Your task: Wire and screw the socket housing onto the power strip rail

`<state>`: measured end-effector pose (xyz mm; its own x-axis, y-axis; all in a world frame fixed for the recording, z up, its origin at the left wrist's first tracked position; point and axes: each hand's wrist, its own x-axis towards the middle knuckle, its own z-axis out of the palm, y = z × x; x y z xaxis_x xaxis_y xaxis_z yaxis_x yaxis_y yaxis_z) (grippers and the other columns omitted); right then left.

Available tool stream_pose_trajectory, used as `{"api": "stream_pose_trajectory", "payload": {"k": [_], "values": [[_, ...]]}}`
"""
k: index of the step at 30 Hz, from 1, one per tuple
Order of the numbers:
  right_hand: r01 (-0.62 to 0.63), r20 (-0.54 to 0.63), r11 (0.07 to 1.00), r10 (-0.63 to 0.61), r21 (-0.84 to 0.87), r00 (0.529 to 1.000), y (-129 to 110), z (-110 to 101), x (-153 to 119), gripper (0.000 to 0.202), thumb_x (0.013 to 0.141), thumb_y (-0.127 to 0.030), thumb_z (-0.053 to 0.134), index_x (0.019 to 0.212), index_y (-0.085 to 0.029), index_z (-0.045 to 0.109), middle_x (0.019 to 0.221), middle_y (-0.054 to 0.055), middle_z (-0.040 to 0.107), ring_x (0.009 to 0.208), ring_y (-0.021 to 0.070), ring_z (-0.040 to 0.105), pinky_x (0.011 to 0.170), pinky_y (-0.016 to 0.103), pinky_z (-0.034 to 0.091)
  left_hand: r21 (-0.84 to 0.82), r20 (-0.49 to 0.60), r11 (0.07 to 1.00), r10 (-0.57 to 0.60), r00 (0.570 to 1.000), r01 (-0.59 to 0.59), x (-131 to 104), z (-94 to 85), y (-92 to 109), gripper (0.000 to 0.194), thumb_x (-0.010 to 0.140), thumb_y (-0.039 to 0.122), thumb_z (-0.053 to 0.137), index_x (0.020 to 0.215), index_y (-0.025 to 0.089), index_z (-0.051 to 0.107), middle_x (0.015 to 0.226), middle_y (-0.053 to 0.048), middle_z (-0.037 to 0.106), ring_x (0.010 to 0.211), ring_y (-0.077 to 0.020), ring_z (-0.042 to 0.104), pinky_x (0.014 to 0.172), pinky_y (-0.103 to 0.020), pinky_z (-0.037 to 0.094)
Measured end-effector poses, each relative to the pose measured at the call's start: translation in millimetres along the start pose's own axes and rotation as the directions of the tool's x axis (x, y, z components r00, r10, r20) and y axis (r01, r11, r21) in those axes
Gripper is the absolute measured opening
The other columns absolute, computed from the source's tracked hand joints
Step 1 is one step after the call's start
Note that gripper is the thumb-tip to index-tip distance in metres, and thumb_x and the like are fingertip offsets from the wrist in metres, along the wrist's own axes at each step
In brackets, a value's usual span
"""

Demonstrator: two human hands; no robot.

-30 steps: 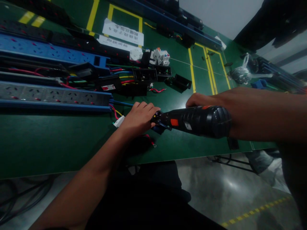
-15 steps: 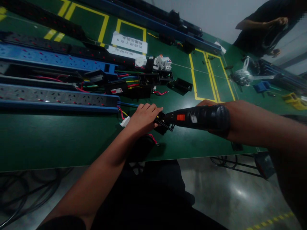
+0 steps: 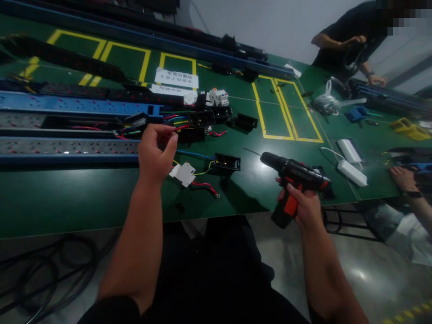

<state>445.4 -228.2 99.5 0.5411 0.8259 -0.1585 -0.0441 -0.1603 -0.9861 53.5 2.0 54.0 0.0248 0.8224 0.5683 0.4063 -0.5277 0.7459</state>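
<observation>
My right hand [image 3: 303,208] grips a black and red cordless drill [image 3: 293,173] over the table's front edge, its thin bit pointing left and away. My left hand [image 3: 155,150] is lifted above the table with fingertips pinched against the thumb; I see nothing between them. Between the hands a small black socket module [image 3: 227,162] lies on the green table [image 3: 67,198], apart from both. Yellow, blue and red wires join it to a white plastic part [image 3: 183,173]. A red wire with a ring terminal [image 3: 206,187] lies beside them.
Long blue and grey power strips [image 3: 67,146] fill the left side, with more black modules [image 3: 202,119] and coloured wires behind. White adaptors [image 3: 351,159] lie at the right. A co-worker [image 3: 344,42] stands at the far right; another person's hand [image 3: 401,177] rests at the right edge. Cables [image 3: 40,274] lie on the floor.
My left hand has let go of the black module and risen to the left. My right hand has pulled the drill back off the module and lowered it to the right.
</observation>
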Motion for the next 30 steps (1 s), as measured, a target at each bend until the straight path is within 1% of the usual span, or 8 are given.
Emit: {"api": "stream_pose_trajectory", "payload": {"k": [2,5,7,10,17,24,27,30], "values": [[-0.09,-0.002,0.996,0.09,0.022,0.996,15,3,2,0.069,0.082,-0.044,0.104,0.141,-0.023,0.074,0.122,0.011,0.091,0.062,0.0183,0.075,0.059,0.035,0.068,0.001,0.214,0.996,0.089,0.973,-0.091,-12,-3.6,12,0.003,0.109,0.027,0.074,0.108,0.025,0.076,0.103,-0.003,0.076,0.093,-0.0216,0.073,0.084,-0.038,0.058],[-0.166,-0.007,0.985,0.167,0.051,0.986,32,1,7,0.062,0.081,-0.043,0.103,0.132,-0.021,0.077,0.121,0.011,0.091,0.063,0.0171,0.074,0.06,0.034,0.069,0.001,0.698,0.964,0.189,0.691,-0.264,-36,1.7,19,0.011,0.111,0.036,0.077,0.116,0.027,0.082,0.114,-0.005,0.081,0.106,-0.0267,0.076,0.094,-0.044,0.053],[-0.189,-0.008,0.979,0.19,0.073,0.982,40,-1,13,0.057,0.083,-0.043,0.101,0.13,-0.02,0.079,0.12,0.011,0.091,0.065,0.0178,0.075,0.06,0.033,0.069,0.046,0.819,0.928,0.177,0.546,-0.369,-48,8.6,13,0.017,0.111,0.039,0.078,0.123,0.029,0.085,0.122,-0.007,0.082,0.114,-0.0302,0.074,0.099,-0.047,0.049],[-0.236,0.019,0.965,0.236,0.115,0.972,49,-2,25,0.043,0.089,-0.04,0.094,0.124,-0.018,0.082,0.116,0.011,0.091,0.067,0.0187,0.076,0.061,0.032,0.07,0.095,0.853,0.88,0.169,0.493,-0.466,-49,15.5,-3,0.02,0.115,0.042,0.074,0.113,0.026,0.086,0.109,-0.008,0.081,0.11,-0.0316,0.071,0.099,-0.048,0.044],[-0.431,0.098,0.902,0.429,-0.006,0.898,52,-9,56,0.021,0.105,-0.039,0.08,0.111,-0.019,0.076,0.092,0.012,0.087,0.079,0.025,0.083,0.075,0.036,0.071,0.177,0.768,0.884,0.152,0.623,-0.433,-4,10.4,-5,0.047,0.119,0.055,0.057,0.09,0.024,0.079,0.088,-0.008,0.075,0.092,-0.0302,0.065,0.093,-0.048,0.042],[-0.067,0.103,0.744,0.179,-0.664,0.978,41,-20,82,0.028,0.098,-0.045,0.082,0.085,-0.021,0.076,0.074,0.006,0.076,0.073,0.0232,0.069,0.069,0.033,0.052,0.253,0.723,0.919,0.028,0.69,-0.302,17,2.6,17,0.037,0.114,0.046,0.055,0.119,0.027,0.087,0.093,-0.008,0.078,0.1,-0.0327,0.073,0.109,-0.052,0.049],[0.034,0.116,0.687,0.073,-0.726,0.991,43,-15,81,0.025,0.095,-0.043,0.082,0.083,-0.023,0.071,0.072,0.003,0.07,0.073,0.0226,0.065,0.074,0.034,0.051,0.21,0.709,0.95,0.014,0.705,-0.23,25,-12.5,20,0.039,0.113,0.046,0.054,0.117,0.024,0.086,0.091,-0.007,0.08,0.091,-0.0289,0.075,0.099,-0.045,0.055],[0.056,0.097,0.741,0.012,-0.669,0.995,49,-9,76,0.022,0.091,-0.041,0.083,0.088,-0.024,0.071,0.079,0.004,0.07,0.083,0.0261,0.068,0.083,0.038,0.057,0.23,0.613,0.97,-0.077,0.786,-0.084,37,-34.4,19,0.044,0.116,0.055,0.054,0.12,0.023,0.084,0.08,-0.003,0.077,0.077,-0.0239,0.072,0.082,-0.037,0.055]]}}
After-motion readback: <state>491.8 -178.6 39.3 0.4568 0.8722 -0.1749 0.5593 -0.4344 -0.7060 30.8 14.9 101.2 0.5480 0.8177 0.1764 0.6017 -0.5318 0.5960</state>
